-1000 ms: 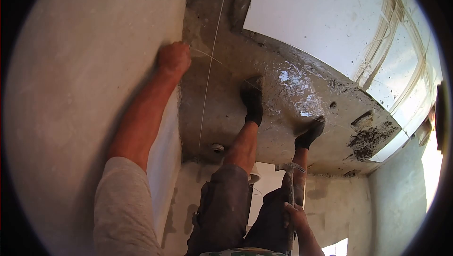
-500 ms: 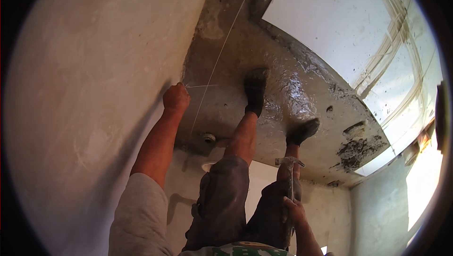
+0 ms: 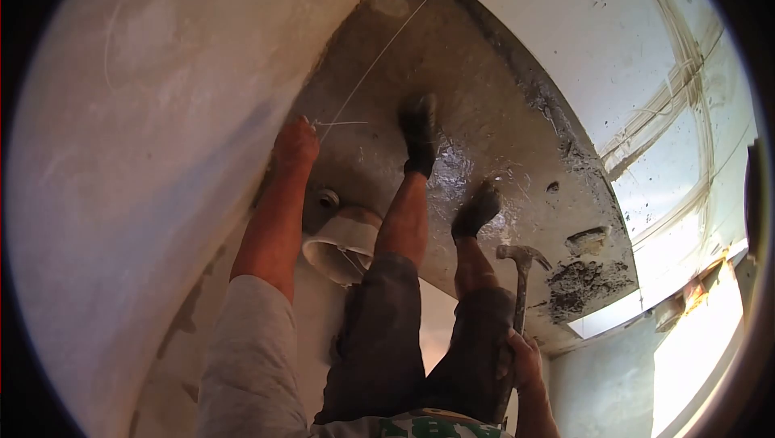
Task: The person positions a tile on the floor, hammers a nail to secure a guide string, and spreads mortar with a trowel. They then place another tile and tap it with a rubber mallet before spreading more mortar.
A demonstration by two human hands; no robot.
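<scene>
My left hand [image 3: 297, 143] reaches out beside the wall, its fingers closed in a pinch on a thin white string [image 3: 379, 57]. The string runs from there over the wet floor to the top of the view, and a short loose tail sticks out to the right of my fingertips. My right hand [image 3: 525, 361] is wrapped around the handle of a claw hammer [image 3: 521, 276], held head up in front of my right thigh. The fingertips of my left hand are partly hidden.
A tall plastered wall [image 3: 186, 58] rises at left. My shoes stand on the wet, dark concrete floor [image 3: 363, 83]. Near my left leg are a whitish bucket [image 3: 323, 252] and a round pipe opening [image 3: 327, 197]. Rubble [image 3: 589, 283] and a smeared white panel [image 3: 565, 34] lie to the right.
My view has turned, bringing the bucket into fuller sight. The hammer has swung to the right, its head now showing side-on. My left hand still grips the string by the wall.
</scene>
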